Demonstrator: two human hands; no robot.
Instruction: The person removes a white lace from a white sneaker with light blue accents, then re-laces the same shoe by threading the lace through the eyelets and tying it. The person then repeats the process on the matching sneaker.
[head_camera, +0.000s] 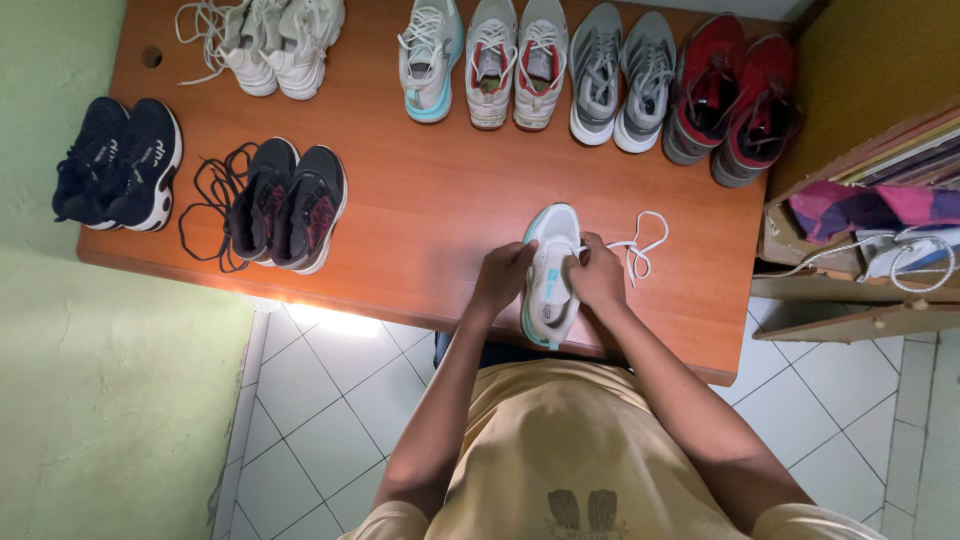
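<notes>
Your yellow shirt (560, 450) fills the lower part of the view, closest to the camera, and your two bare arms go up from it to the orange-brown tabletop (420, 220). This tabletop is the biggest thing, and it carries all the shoes. Along its far edge, from the far left corner to the far right corner, stand a pale grey-white pair with loose laces (275, 40), a single white and turquoise shoe (430, 60), a white pair with red lining (518, 62), a grey pair (622, 75) and a red and grey pair (732, 98). At the left edge sits a black pair with white soles (120, 165), and just beside it, nearer the middle, a dark pair with red inside (288, 205), its black laces spread out on the wood. At the near edge, a little right of the middle, lies the white and turquoise sneaker (550, 275), with its toe pointing to the far edge and its heel hanging a little over the near edge. Your left hand (503, 278) is curled against the left side of the sneaker, fingers bent and pressed on it. Your right hand (598, 275) is closed on its right side, pinching the white lace (640, 245), which loops out on the wood to the right.
</notes>
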